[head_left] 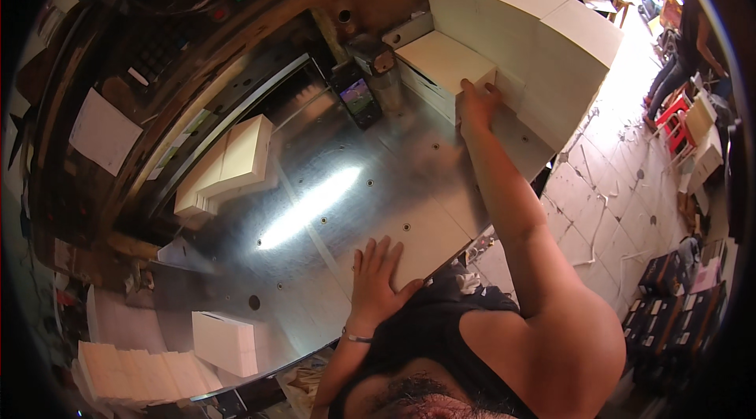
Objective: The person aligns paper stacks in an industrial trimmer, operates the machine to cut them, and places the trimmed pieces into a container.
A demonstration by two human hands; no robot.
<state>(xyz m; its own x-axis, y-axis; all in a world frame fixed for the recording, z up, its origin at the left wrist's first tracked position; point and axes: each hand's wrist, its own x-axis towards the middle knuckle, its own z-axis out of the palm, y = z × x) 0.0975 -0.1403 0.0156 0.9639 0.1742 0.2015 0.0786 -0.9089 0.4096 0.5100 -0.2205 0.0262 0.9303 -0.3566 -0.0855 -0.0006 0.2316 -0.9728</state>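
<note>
My left hand [379, 281] lies flat on the shiny metal table [354, 222] near its front edge, fingers spread, holding nothing. With my right arm stretched out to the far right, my right hand [479, 106] grips the near corner of a low stack of cream paper [445, 61]. Its fingertips rest at the top edge; the palm side is hidden. Right behind and beside that stack stands a taller row of white paper stacks [543, 49]. Two joined paper blocks [228, 163] lie farther left, by the slot of the machine.
A phone with a lit screen [358, 98] leans by a metal post [384, 76]. At the lower left are a white paper block [225, 340] and a row of leaning paper stacks [142, 372]. Black boxes [677, 309] stand on the tiled floor [598, 183]; another person [689, 49] is beyond.
</note>
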